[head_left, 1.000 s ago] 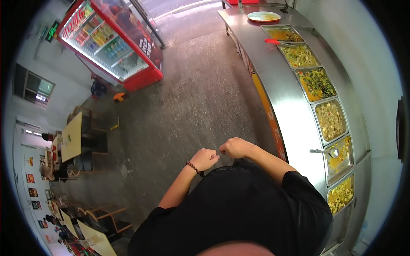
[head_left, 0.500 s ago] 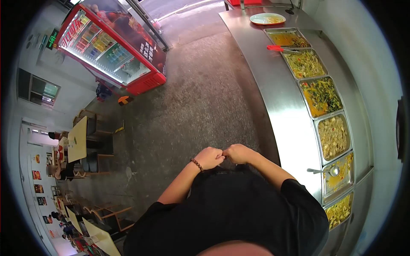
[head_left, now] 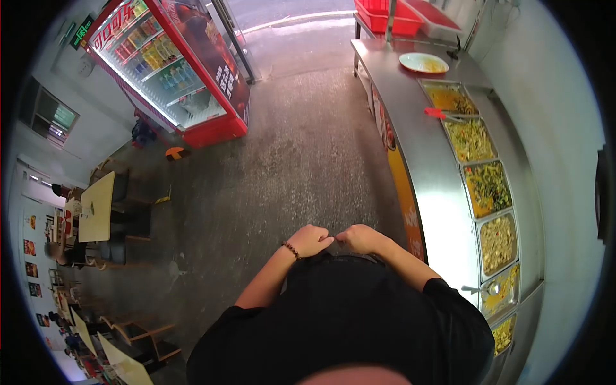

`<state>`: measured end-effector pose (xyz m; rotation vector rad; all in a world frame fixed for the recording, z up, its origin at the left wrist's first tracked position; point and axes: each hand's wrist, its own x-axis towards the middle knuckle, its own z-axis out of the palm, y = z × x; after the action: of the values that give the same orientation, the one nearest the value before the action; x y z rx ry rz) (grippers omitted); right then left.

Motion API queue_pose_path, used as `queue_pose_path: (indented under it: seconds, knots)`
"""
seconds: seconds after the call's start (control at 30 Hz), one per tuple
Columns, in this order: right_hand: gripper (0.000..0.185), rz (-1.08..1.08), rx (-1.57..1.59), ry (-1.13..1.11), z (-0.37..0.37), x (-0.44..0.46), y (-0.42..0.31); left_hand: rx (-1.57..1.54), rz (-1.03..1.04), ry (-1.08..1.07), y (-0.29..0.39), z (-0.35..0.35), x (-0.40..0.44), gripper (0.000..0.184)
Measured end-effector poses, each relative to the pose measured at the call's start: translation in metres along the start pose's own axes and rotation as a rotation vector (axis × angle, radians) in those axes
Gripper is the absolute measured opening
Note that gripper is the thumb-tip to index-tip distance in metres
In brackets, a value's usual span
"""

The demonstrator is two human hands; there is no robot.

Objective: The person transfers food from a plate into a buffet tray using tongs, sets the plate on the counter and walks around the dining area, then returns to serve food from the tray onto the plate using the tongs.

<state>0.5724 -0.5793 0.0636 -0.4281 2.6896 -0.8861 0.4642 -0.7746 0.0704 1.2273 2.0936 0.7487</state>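
Observation:
My left hand (head_left: 308, 241), with a beaded bracelet (head_left: 290, 249) on its wrist, is closed in front of my waist. Close beside it, my right hand (head_left: 359, 239) is closed too, its fingers curled towards the left. A narrow gap separates them. Just below both hands is the edge of my black clothing (head_left: 340, 289). Whatever the fingers hold, if anything, is too small or hidden to make out.
At right runs a steel counter (head_left: 420, 131) with several food trays, red-handled tongs (head_left: 436, 113), a ladle (head_left: 493, 289) and a white plate (head_left: 414, 61). A red drinks fridge (head_left: 221, 125) stands ahead left. Tables (head_left: 96, 208), chairs and seated people are at left.
The view has shifted, so the counter's front side and red crates at its far end show more. My hands, touching before, are now slightly apart, still closed at my waist.

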Motion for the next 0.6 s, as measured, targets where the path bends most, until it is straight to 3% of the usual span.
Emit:
queue_pose_path:
  seconds: [0.23, 0.3, 0.43, 0.6]
  knots:
    - [0.009, -0.005, -0.089, -0.048, -0.037, 0.086, -0.005, -0.172, -0.085, 0.016, -0.057, -0.062, 0.012, 0.042]
    - [0.013, -0.061, -0.096, 0.036, -0.033, 0.105, -0.003, -0.228, -0.08, 0.02, -0.07, -0.065, 0.014, 0.043]
    - [0.012, -0.034, -0.163, -0.015, -0.025, 0.123, 0.005, -0.277, -0.109, -0.055, -0.088, -0.067, 0.026, 0.048]
    - [0.009, 0.085, -0.095, 0.068, -0.043, 0.117, 0.017, -0.251, 0.003, -0.083, -0.087, -0.084, 0.056, 0.047]
